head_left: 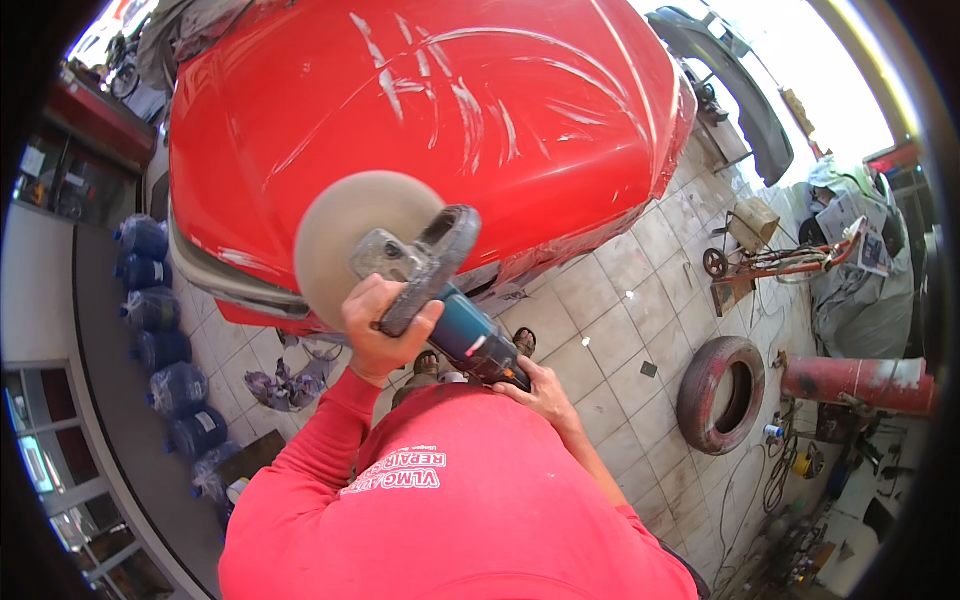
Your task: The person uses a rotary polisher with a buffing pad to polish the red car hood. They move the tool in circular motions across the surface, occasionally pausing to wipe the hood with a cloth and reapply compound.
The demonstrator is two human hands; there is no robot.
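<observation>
A teal and black power polisher (466,326) with a large round pale pad (335,235) is held in front of my body. My left hand (380,325) is closed around its worn grey loop handle (440,255), beside the pad. At the tool's rear end my right hand (542,395) grips the black housing; some of its fingers are hidden. The red car hood (560,190) lies beyond, streaked with white compound. The pad overlaps the hood's near edge in view, its face turned up; I cannot tell whether it touches the car.
Several blue water jugs (165,350) line the wall at left. On the tiled floor (600,290) at right lie a worn tire (720,395) and a red cylinder (850,382). A hand truck (790,262) stands farther back, near a dark bumper (735,90). Cables (780,470) trail at lower right.
</observation>
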